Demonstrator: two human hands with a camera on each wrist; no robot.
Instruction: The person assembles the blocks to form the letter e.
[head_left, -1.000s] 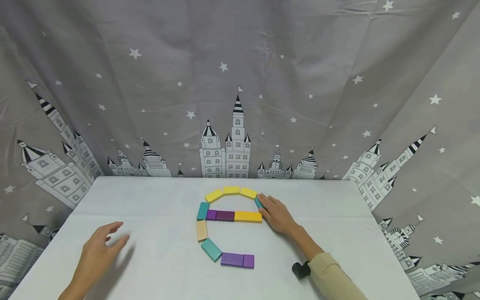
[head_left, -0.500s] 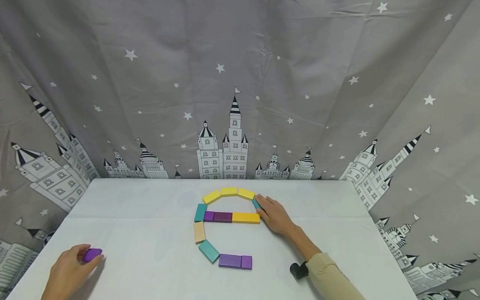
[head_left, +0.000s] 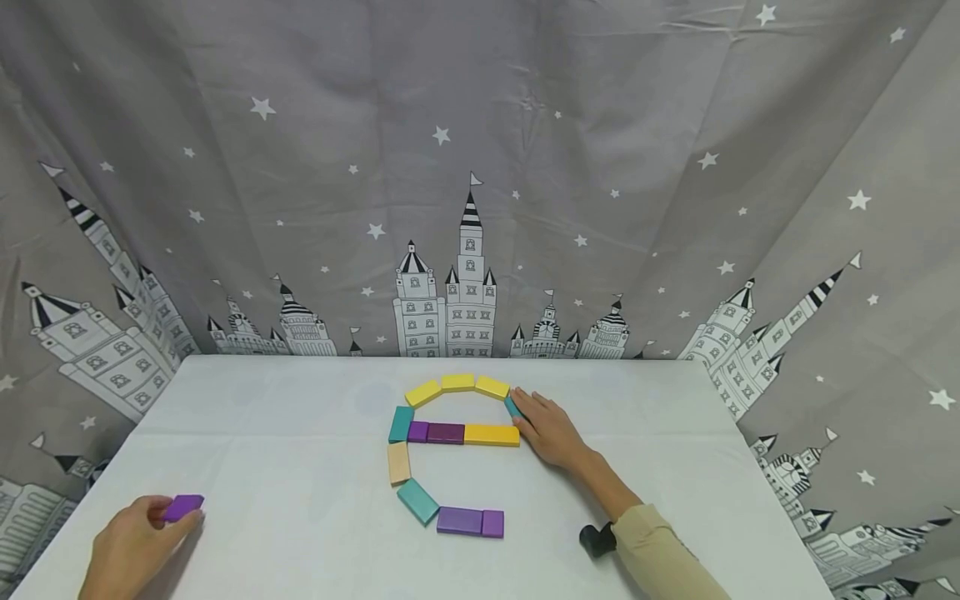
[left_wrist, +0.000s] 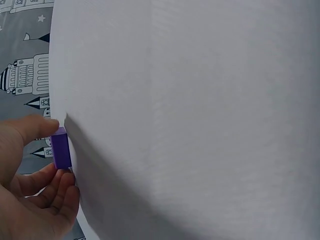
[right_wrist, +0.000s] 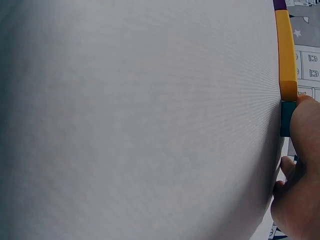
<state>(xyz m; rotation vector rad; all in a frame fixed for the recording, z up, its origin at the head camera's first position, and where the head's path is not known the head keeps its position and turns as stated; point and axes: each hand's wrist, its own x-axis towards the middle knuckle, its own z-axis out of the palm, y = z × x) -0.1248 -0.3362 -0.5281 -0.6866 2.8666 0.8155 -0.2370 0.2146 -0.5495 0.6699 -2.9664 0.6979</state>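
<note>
At the left of the table, my left hand (head_left: 138,537) pinches a small purple block (head_left: 183,507) between thumb and fingers. The left wrist view shows this purple block (left_wrist: 61,149) with the thumb over one end and a finger under the other. My right hand (head_left: 551,429) lies at the right end of an arch of blocks, holding a teal block (head_left: 513,407) between thumb and index finger. Much of that block is covered by the hand. The teal block (right_wrist: 287,119) touches the end of a long orange-yellow block (right_wrist: 287,55) in the right wrist view.
Yellow blocks (head_left: 458,382) curve along the top of an "e" outline on the white table (head_left: 300,467). A dark purple block (head_left: 446,434) lies in its crossbar. A tan block (head_left: 399,463), a teal block (head_left: 417,502) and a purple block (head_left: 460,521) continue the outline.
My left hand has moved left and nearer, and now holds a purple block where it was without one. The right hand stays at the teal block. The view has shifted slightly.
</note>
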